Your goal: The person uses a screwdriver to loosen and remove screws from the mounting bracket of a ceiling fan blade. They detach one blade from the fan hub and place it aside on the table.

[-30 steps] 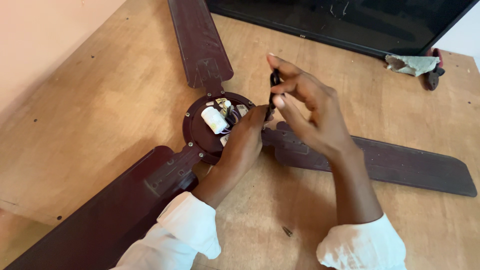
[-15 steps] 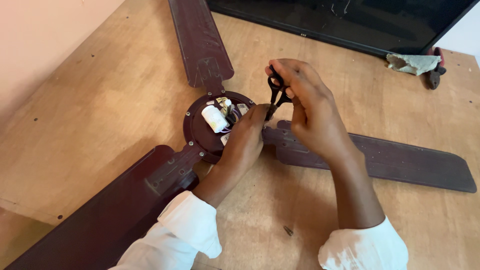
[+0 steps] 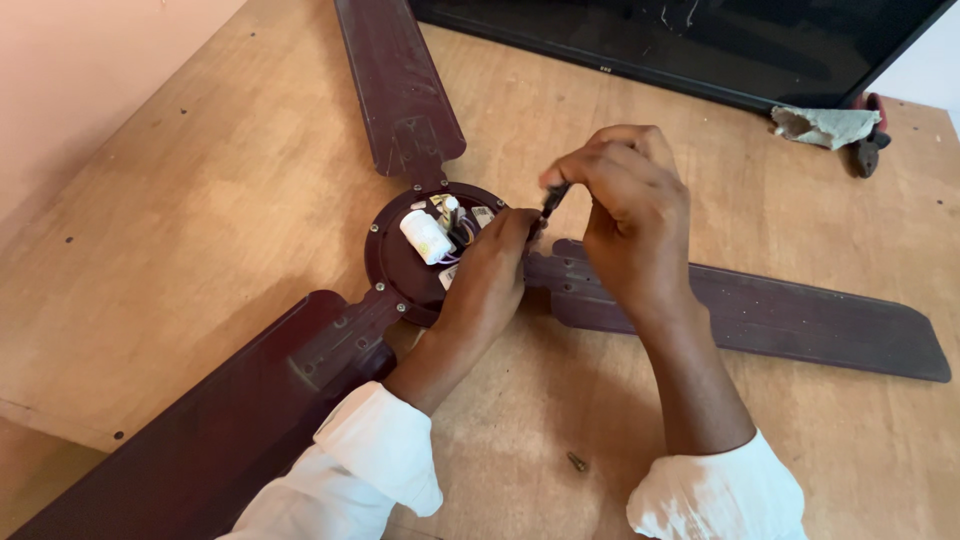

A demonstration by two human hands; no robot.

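1. Head view: a dark brown ceiling fan is lying on a wooden table, its round central hub facing up and three blades spreading out toward the top, lower left and right.
2. Inside the open hub, a white cylindrical capacitor is sitting among thin coloured wires.
3. The left hand is resting on the right edge of the hub, fingers curled down against it; whether it is pinching anything cannot be told.
4. The right hand is hovering just above the right-hand blade, its fingers closed around a slim dark tool, whose lower end is pointing down toward the left hand's fingertips at the hub rim.
5. The two hands are working close together, nearly touching at the tool.
6. A small dark screw is lying loose on the table between the two white sleeves.
7. A black flat screen is lying along the far edge, with a crumpled cloth beside it at the upper right.
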